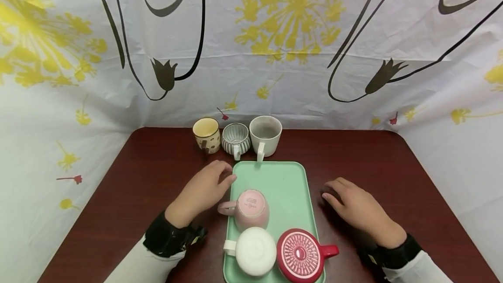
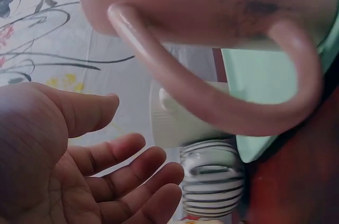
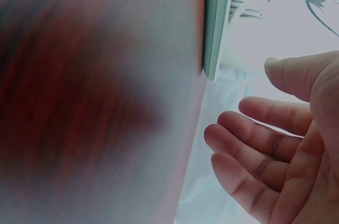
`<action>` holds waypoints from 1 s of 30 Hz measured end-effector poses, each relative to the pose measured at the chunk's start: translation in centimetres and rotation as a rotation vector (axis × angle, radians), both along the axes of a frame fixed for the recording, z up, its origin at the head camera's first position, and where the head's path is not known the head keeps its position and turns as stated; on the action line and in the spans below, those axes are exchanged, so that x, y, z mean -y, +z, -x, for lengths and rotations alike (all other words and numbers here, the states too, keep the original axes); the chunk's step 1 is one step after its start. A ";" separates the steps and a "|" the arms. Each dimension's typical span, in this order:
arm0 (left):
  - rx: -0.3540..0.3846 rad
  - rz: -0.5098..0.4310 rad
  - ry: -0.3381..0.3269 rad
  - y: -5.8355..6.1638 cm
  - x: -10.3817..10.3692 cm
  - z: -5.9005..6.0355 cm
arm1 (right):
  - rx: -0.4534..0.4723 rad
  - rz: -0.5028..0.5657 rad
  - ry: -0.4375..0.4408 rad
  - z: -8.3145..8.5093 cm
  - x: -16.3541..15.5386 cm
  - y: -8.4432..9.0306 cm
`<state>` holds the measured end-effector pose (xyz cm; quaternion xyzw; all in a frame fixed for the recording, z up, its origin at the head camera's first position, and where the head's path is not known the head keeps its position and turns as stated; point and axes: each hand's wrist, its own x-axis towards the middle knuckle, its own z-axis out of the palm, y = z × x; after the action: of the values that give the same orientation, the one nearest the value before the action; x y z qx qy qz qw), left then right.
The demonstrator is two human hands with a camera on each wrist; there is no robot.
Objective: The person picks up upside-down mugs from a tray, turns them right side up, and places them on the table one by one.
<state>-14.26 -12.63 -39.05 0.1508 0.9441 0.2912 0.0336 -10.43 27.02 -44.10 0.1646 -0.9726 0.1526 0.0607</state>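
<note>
My left hand (image 1: 205,191) is near the left edge of the green tray (image 1: 280,182), its fingers loosely bent around nothing. In the left wrist view, the handle (image 2: 212,105) of the upside-down pink mug (image 1: 251,209) is close to this hand but apart from it. Also upside down on the tray are a white mug (image 1: 256,251) and a red mug (image 1: 300,254) with a patterned base. To the right of the tray, my right hand (image 1: 359,208) is over the table with relaxed fingers and holds nothing.
Behind the tray stand a cream spotted mug (image 1: 207,134), a grey striped cup (image 1: 235,138) and a pale grey mug (image 1: 266,134), all upright with handles toward me. The dark red table (image 1: 165,156) meets a patterned white cloth (image 1: 220,56) at the back.
</note>
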 end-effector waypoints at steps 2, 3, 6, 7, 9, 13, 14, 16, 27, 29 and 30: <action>0.009 -0.012 -0.001 -0.4 0.2 -0.1 | -0.003 -0.004 0.000 0.0 0.0 0.0; 0.014 -0.017 -0.006 -0.5 0.2 -0.2 | -0.004 -0.005 0.000 0.0 0.0 0.0; 0.013 -0.012 -0.028 -0.6 0.3 -0.2 | -0.006 -0.007 0.002 0.0 0.0 0.1; 0.012 -0.009 -0.037 -0.6 0.4 -0.3 | -0.005 -0.006 0.003 0.0 0.0 0.1; 0.020 -0.004 -0.059 -0.4 0.6 -0.3 | -0.004 -0.007 0.004 -0.1 0.1 0.1; 0.061 0.007 -0.142 -0.3 1.2 -0.6 | 0.002 -0.005 0.005 -0.1 0.1 0.1; 0.073 0.007 -0.168 -0.3 1.3 -0.6 | 0.002 -0.006 0.004 -0.1 0.1 0.1; 0.095 0.003 -0.208 -0.3 1.4 -0.8 | 0.003 -0.006 0.001 -0.1 0.1 0.2; 0.224 -0.097 -0.320 0.6 2.0 -1.3 | -0.013 -0.020 -0.001 -0.1 -0.2 0.1; 0.237 -0.094 -0.336 0.6 2.1 -1.4 | -0.017 -0.020 -0.001 -0.1 -0.2 0.1; 0.244 -0.092 -0.342 0.7 2.2 -1.4 | -0.017 -0.020 -0.001 -0.1 -0.2 0.1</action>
<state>-12.88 -14.83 -38.40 0.2736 0.8795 0.3401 0.1894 -10.33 27.27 -44.00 0.1662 -0.9736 0.1414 0.0676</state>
